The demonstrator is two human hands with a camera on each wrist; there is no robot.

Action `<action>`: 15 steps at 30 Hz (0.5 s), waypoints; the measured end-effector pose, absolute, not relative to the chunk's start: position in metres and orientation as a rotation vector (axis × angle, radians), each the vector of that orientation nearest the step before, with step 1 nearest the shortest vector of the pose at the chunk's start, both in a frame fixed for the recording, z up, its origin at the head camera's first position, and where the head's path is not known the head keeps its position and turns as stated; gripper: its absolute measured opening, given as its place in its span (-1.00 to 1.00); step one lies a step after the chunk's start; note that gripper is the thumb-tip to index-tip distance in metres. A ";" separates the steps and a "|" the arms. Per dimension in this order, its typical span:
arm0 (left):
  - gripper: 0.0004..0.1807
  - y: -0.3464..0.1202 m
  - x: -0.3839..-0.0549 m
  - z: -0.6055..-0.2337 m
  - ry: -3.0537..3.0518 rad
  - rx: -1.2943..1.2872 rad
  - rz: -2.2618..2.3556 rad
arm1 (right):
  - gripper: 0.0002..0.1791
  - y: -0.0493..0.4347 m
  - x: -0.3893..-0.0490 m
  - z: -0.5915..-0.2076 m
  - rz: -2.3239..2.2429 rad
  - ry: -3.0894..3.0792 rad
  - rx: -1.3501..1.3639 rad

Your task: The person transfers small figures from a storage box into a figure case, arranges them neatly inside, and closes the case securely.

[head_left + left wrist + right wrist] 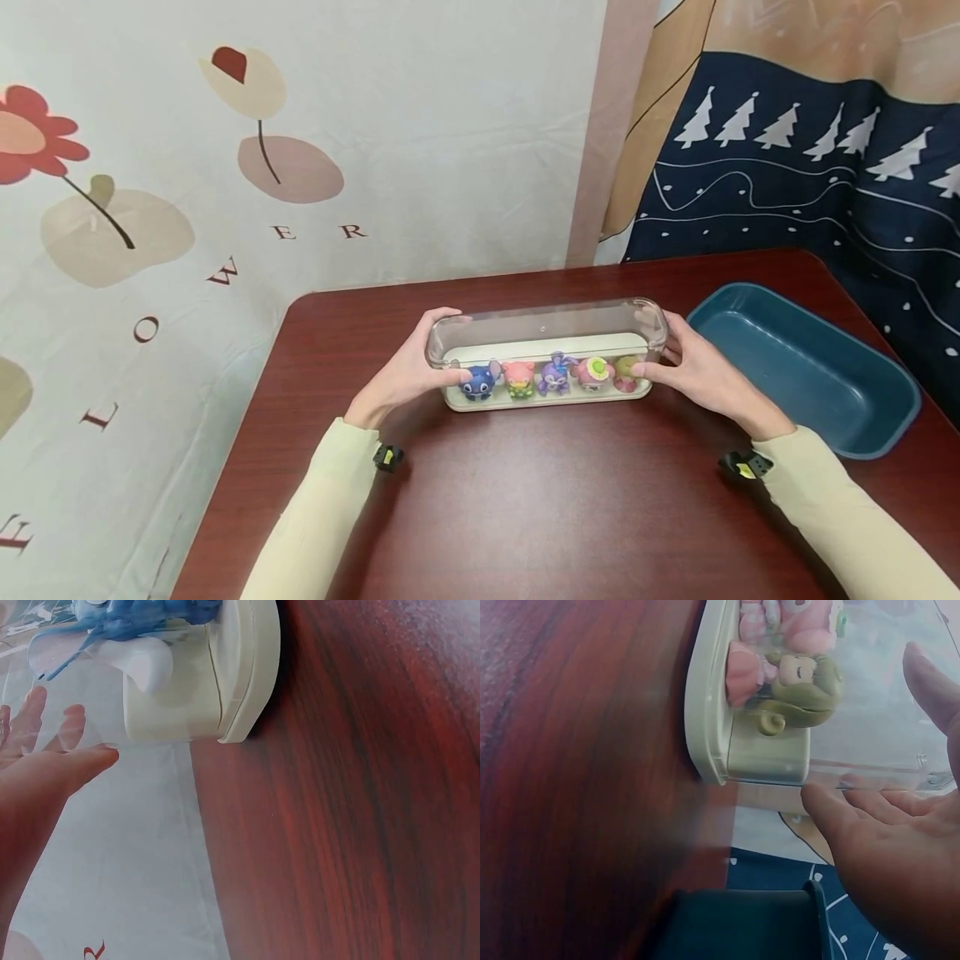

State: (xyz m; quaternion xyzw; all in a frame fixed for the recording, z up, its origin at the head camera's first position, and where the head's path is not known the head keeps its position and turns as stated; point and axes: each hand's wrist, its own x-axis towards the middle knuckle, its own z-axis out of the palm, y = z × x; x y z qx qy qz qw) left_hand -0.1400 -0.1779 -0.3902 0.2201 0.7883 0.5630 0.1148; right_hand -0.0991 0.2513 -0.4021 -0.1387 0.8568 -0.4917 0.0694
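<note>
A long display case with a clear cover (543,323) and a cream base (547,404) stands on the table. Inside, small figurines line the front: a big-eared blue one (478,383), a pink one (518,378), a purple one (555,377), another pink one (593,374) and an olive-haired girl (806,686). My left hand (408,362) grips the cover's left end, thumb at the front and fingers toward the back. At the opposite end, my right hand (705,371) holds it the same way. Some fingertips are hidden behind the cover.
To the right of the case, a deep teal plastic bin (810,367) sits close behind my right hand. The dark red wooden table (525,508) ends at a printed wall cloth (450,167) and a navy tree-patterned curtain (750,192).
</note>
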 end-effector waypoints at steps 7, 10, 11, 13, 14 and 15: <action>-0.02 -0.178 -0.139 -0.394 2.278 0.639 1.686 | 0.08 0.252 -0.098 -0.405 -1.496 2.564 -0.418; -0.01 -0.178 -0.140 -0.394 2.267 0.653 1.695 | 0.07 0.252 -0.097 -0.405 -1.521 2.551 -0.425; -0.01 -0.178 -0.140 -0.394 2.264 0.658 1.696 | 0.07 0.252 -0.097 -0.405 -1.536 2.542 -0.430; 0.00 -0.178 -0.140 -0.394 2.261 0.665 1.693 | 0.06 0.252 -0.097 -0.405 -1.566 2.522 -0.441; 0.00 -0.178 -0.140 -0.394 2.261 0.664 1.689 | 0.06 0.252 -0.098 -0.406 -1.583 2.509 -0.447; 0.01 -0.177 -0.141 -0.394 2.265 0.660 1.682 | 0.05 0.252 -0.098 -0.406 -1.595 2.499 -0.452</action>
